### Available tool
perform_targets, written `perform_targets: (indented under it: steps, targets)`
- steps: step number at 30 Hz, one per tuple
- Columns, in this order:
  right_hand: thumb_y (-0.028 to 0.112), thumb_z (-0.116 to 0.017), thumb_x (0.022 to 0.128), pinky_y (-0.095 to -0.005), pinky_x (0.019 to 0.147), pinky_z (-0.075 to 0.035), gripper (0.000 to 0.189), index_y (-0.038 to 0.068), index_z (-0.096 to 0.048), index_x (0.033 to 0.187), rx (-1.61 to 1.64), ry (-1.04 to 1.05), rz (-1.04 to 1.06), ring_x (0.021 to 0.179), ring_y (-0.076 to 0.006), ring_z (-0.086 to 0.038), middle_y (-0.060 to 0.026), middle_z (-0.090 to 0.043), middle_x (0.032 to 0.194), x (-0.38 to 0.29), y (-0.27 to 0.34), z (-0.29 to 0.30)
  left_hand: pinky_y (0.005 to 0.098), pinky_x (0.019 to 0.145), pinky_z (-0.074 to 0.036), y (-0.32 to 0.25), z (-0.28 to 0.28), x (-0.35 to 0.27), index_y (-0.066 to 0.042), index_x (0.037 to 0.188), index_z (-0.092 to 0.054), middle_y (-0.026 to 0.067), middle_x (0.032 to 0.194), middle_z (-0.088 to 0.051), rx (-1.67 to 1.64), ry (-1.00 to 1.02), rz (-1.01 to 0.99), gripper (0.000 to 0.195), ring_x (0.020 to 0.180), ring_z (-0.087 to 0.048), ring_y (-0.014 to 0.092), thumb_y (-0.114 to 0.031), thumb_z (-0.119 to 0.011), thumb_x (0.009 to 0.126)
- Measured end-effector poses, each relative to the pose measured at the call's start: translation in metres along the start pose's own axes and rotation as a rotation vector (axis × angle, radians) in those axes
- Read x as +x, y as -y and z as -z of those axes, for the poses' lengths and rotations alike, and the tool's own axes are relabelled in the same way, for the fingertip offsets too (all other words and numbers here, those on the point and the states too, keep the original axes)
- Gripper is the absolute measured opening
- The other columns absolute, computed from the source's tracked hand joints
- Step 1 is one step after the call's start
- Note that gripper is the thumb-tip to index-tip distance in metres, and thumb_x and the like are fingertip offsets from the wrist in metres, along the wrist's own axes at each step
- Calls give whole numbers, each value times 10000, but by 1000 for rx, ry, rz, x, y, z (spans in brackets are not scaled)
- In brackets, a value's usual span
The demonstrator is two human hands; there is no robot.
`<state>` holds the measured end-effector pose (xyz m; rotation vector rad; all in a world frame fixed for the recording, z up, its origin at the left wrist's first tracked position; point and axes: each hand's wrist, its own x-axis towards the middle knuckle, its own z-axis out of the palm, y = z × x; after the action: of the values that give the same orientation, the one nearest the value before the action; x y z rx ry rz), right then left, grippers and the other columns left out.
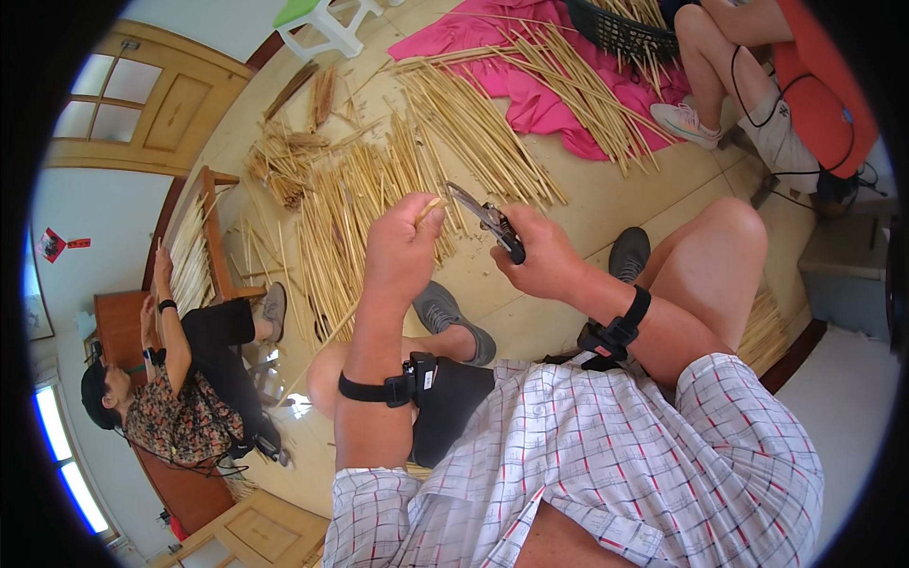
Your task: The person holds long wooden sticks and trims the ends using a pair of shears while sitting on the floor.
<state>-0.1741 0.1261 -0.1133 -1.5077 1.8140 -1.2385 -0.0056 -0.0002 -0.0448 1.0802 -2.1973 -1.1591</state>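
My left hand [403,248] grips a dried plant stalk [427,210], whose tip pokes up past the thumb. The stalk's lower length [310,375] slants down to the left behind my forearm. In my right hand [536,250] is a pair of pruning shears [492,216] with dark handles. Their curved blades point up and left, close to the stalk tip; I cannot tell whether they touch it. Beyond my hands, long straw-coloured stalks [334,227] lie side by side on the tiled floor, and a second row [483,128] lies farther off.
Bright pink cloth [540,128] bears more stalks [586,99] and a dark plastic basket [625,35]. At the right sits a person in red [817,92]; at the left another person [177,405] works by a wooden frame [216,241]. A white-and-green stool [330,25] stands at the back.
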Motion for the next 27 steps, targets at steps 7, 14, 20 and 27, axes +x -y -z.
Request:
perform_targets:
  steps: [7,14,20,27]
  targets:
    - [68,-741,771,-500,774,-491,384,24,-559,1106,-23,-112,224,904,-432,-606,-206,-598,943,3,-3,2,401,681,-497,-10,6,1,-35,1100,-679,176,747,-632,170,74,87,294,698,-631,329,-307,-639,996]
    - [57,-743,759,-486,748,-504,382,19,-569,1096,-93,-49,254,872,-419,-615,-196,-613,928,0,-9,5,450,684,-493,-12,5,-1,-47,1058,-681,200,756,-642,260,170,84,277,745,-644,393,-312,-627,996]
    - [88,-731,787,-496,723,-508,289,19,-570,1018,-108,2,184,827,-420,-630,-194,-628,877,-3,-8,3,463,726,-510,-14,3,-3,-54,1065,-684,210,807,-664,311,163,123,243,803,-656,413,-278,-630,986]
    - [139,-731,822,-504,695,-498,236,-6,-553,878,-4,133,-75,782,-446,-635,-231,-621,790,-1,1,6,431,829,-544,-1,-1,-5,-51,1150,-689,198,1025,-718,253,-6,52,264,916,-690,382,-217,-660,946]
